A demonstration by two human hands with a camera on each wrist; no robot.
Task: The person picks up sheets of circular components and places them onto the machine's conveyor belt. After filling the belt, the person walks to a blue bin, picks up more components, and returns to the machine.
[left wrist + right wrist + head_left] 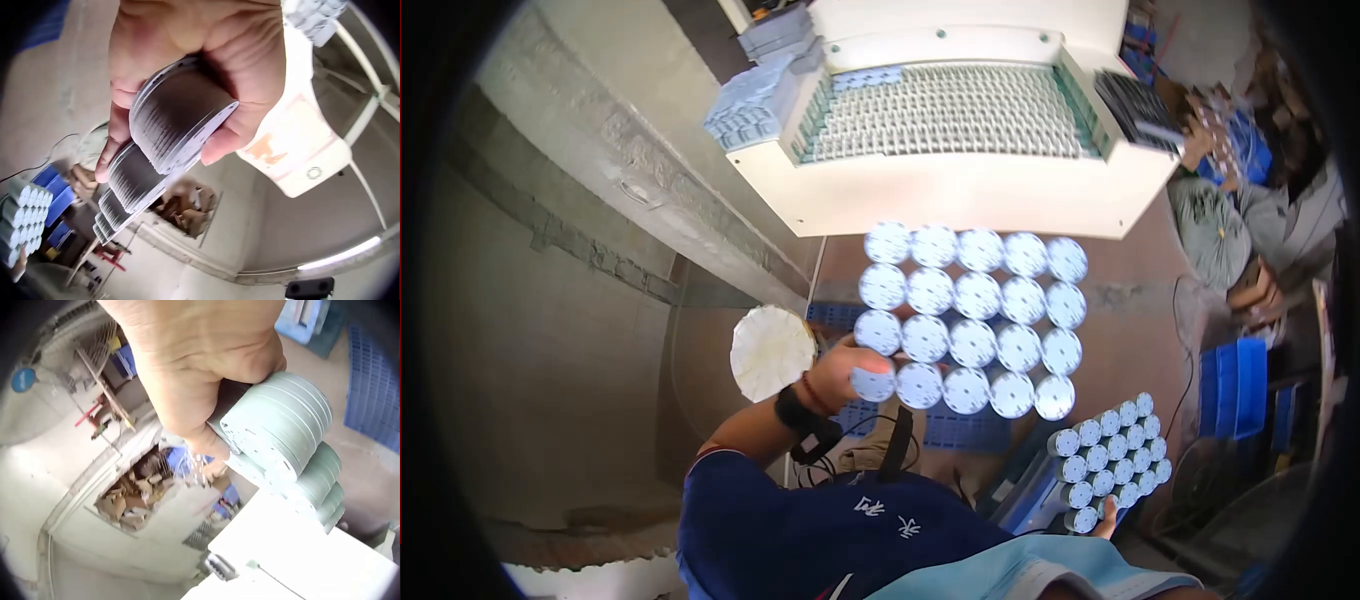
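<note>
My left hand (847, 377) grips the lower left corner of a block of round, pale blue stacked discs (973, 295), held up in front of me. In the left wrist view, the thumb and fingers of the left hand (200, 75) curl round one corner stack (181, 119). Low on the right, my right hand (1106, 520) grips a second block of such discs (1112, 460) by its near edge. The right wrist view shows the right hand (206, 369) curled round a corner stack (278, 425), with more stacks beyond it.
A cream machine (940, 190) with rows of rollers (960, 115) stands ahead, grey-blue pieces (750, 105) on its left side and black pieces (1135, 110) on its right. A white round-topped container (771, 353) is at left, blue bins (1235, 385) at right, and a concrete column (630, 170) at left.
</note>
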